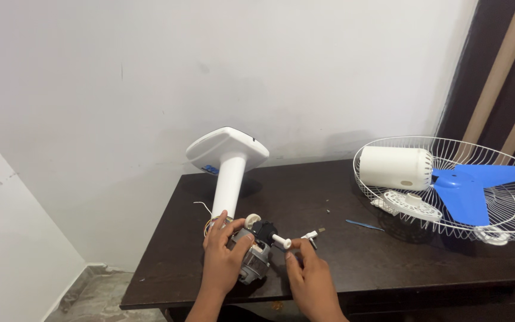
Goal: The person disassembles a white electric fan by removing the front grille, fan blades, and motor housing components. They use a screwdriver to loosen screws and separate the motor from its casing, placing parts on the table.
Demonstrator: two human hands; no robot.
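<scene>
Grey metal motor (253, 255) lies at the front edge of the dark table (353, 262), under the left hand (222, 256), which wraps around its left side with fingers curled on top. Just to the right of the motor, the right hand (308, 274) pinches a small white knob (281, 241) on the motor's shaft. White stand (229, 173) lies behind, and the wire guard (508, 203) with blue blade (469, 188) is well apart at the right.

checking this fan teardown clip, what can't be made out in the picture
- Head view: left hand covers much of the grey metal fan motor.
- Small white plastic knob at right hand: too small to tell the grip.
- White wire fan guard: cut by the right edge.
</scene>
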